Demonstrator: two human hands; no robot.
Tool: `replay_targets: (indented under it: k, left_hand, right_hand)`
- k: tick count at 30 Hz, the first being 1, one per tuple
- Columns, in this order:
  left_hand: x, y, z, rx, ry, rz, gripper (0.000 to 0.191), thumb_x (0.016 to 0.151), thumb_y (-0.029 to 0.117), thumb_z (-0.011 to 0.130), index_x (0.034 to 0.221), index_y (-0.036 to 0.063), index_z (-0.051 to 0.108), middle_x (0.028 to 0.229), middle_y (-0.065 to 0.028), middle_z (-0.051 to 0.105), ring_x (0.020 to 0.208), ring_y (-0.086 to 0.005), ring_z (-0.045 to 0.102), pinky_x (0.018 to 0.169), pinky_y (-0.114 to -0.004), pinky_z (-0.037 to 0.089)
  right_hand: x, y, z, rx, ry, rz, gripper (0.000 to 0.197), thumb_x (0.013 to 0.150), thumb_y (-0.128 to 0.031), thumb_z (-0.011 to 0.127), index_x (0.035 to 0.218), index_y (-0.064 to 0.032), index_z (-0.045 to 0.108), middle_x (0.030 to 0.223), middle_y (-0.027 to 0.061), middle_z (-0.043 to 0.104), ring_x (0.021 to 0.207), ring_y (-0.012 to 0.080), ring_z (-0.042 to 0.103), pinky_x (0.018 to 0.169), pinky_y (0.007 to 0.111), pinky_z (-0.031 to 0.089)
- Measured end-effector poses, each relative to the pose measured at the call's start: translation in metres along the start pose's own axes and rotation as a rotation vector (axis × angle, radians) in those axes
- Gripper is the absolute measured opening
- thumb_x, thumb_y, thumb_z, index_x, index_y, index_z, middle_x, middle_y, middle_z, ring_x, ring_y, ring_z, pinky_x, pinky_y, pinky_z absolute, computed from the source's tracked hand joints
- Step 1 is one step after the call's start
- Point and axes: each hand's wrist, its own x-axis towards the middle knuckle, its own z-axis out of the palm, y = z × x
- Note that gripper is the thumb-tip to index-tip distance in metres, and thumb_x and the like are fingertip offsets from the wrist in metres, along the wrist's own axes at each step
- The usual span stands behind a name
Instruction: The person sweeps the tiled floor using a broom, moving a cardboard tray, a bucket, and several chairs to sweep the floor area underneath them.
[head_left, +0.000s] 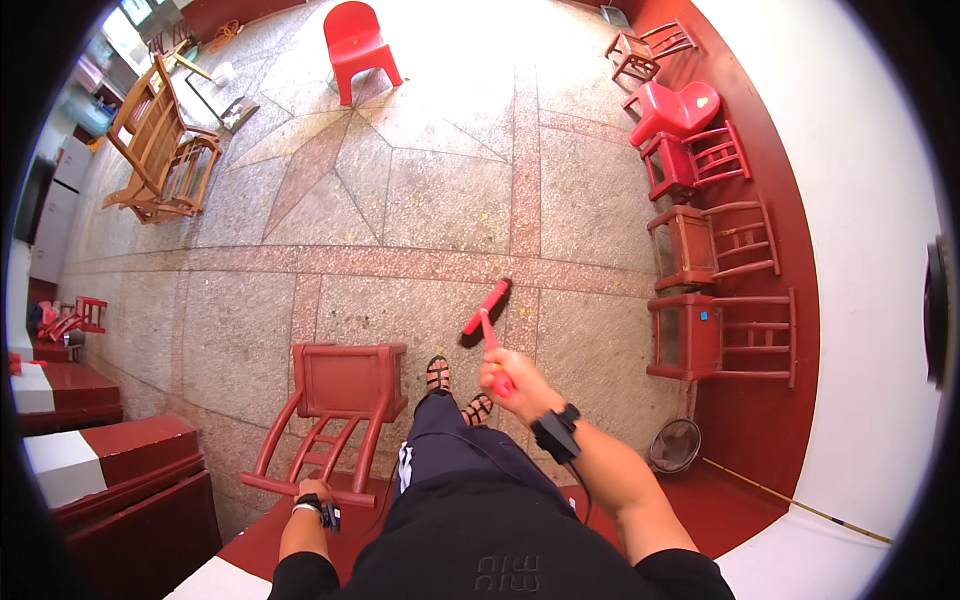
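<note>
A red-handled broom (487, 311) stands before me, its dark bristles on the stone-chip floor (450, 202). My right hand (517, 385) grips the upper end of its handle. At lower left, my left hand (313, 491) is closed around the top rail of a red wooden armchair (349, 381). The chair's seat points away from me. My sandalled feet are between the chair and the broom, and small bits of debris are scattered over the floor.
Several wooden and plastic chairs (681, 247) line the right wall. A red plastic chair (360, 49) stands at the far middle, a wooden recliner (161, 150) at far left. Near the recliner is a long-handled dustpan (240, 114). A hand net (675, 445) leans at lower right.
</note>
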Motion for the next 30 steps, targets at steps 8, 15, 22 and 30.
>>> replay_targets:
  k: [8, 15, 22, 30]
  left_hand:
    - [0.025, -0.018, 0.032, 0.158, -0.176, 0.139, 0.044, 0.069, 0.039, 0.068, 0.107, 0.0175, 0.066, 0.106, -0.0052, 0.065, 0.098, -0.0220, 0.061, 0.081, -0.033, 0.050]
    - [0.071, -0.039, -0.056, 0.208, 0.253, 0.339, 0.027, 0.070, 0.027, 0.067, 0.082, 0.0034, 0.069, 0.080, -0.0114, 0.068, 0.078, -0.0235, 0.065, 0.070, -0.036, 0.051]
    - [-0.005, 0.205, -0.245, -0.519, 0.589, 0.768, 0.036, 0.072, 0.016, 0.065, 0.105, 0.0007, 0.062, 0.095, -0.0174, 0.065, 0.088, -0.0268, 0.063, 0.080, -0.034, 0.048]
    - [-0.097, 0.350, -0.313, -0.375, 0.480, 1.024, 0.035, 0.077, 0.014, 0.063, 0.110, 0.0006, 0.060, 0.097, -0.0155, 0.065, 0.090, -0.0222, 0.062, 0.080, -0.032, 0.048]
  right_hand:
    - [0.004, -0.036, -0.038, 0.169, -0.178, -0.036, 0.010, 0.086, -0.003, 0.045, 0.089, -0.0057, 0.035, 0.064, 0.0026, 0.041, 0.050, 0.0100, 0.040, 0.041, 0.021, 0.037]
    - [-0.104, -0.011, -0.099, 0.137, -0.092, -0.091, 0.009, 0.087, -0.003, 0.047, 0.094, -0.0042, 0.040, 0.069, 0.0037, 0.044, 0.052, 0.0088, 0.043, 0.042, 0.020, 0.039]
    - [-0.188, 0.044, -0.183, 0.193, 0.287, -0.400, 0.015, 0.084, 0.001, 0.050, 0.097, -0.0024, 0.045, 0.071, 0.0054, 0.048, 0.052, 0.0086, 0.045, 0.042, 0.021, 0.039]
    - [-0.217, 0.098, -0.254, 0.352, 0.608, -0.553, 0.007, 0.080, 0.004, 0.051, 0.084, -0.0008, 0.048, 0.067, 0.0061, 0.048, 0.050, 0.0108, 0.047, 0.040, 0.023, 0.039]
